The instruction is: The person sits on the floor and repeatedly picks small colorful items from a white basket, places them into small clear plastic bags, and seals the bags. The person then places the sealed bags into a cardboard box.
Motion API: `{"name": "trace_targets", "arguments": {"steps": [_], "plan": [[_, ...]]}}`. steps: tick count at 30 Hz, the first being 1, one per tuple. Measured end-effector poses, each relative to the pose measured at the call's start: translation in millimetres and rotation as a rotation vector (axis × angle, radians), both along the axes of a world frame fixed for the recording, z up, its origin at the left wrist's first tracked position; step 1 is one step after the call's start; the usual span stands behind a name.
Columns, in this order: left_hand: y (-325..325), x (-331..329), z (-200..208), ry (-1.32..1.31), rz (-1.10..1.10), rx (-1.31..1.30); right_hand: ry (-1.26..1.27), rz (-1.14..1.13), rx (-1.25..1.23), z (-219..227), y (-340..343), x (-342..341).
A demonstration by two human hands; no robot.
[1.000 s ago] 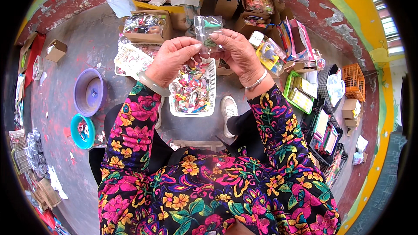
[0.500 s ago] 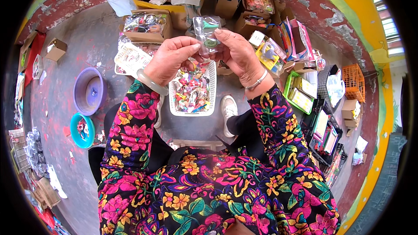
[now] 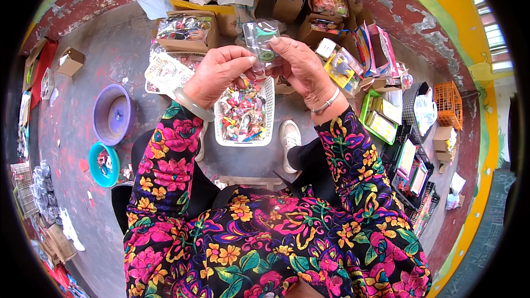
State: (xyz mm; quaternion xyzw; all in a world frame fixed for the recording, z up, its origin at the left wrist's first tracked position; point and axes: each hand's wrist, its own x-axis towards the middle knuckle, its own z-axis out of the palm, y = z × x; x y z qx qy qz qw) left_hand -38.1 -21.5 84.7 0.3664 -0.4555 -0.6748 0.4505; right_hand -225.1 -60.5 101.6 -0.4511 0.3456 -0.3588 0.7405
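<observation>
Between my hands I hold up a small clear plastic bag (image 3: 258, 34) with green pieces inside, one of them round. My left hand (image 3: 223, 72) pinches its lower left edge between thumb and forefinger. The thumb of my right hand (image 3: 301, 66) presses on the bag's right side, with the fingers curled behind it. Below my hands, a white plastic basket (image 3: 243, 142) stands on the floor between my feet. It is filled with many small colourful trinkets (image 3: 243, 113), whose kind is too small to make out.
To my left stand a purple basin (image 3: 101, 116) and a turquoise basin (image 3: 93, 168). Ahead are cardboard boxes (image 3: 212, 33) of packaged goods. A green basket (image 3: 365, 115), black crates (image 3: 406, 187) and an orange crate (image 3: 448, 99) line the right side.
The bag has tilted slightly and shifted a little to the left. Both hands keep nearly the same place and hold.
</observation>
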Motion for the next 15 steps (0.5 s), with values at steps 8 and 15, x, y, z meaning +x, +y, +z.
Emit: {"name": "trace_targets", "arguments": {"steps": [8, 15], "plan": [[0.5, -3.9, 0.1, 0.005, 0.035, -0.015, 0.022, -0.027, -0.015, -2.8, -1.3, -0.4], [0.0, -4.2, -0.4, -0.014, 0.049, 0.017, 0.073, -0.024, -0.048, -1.2, 0.6, -0.6]]}}
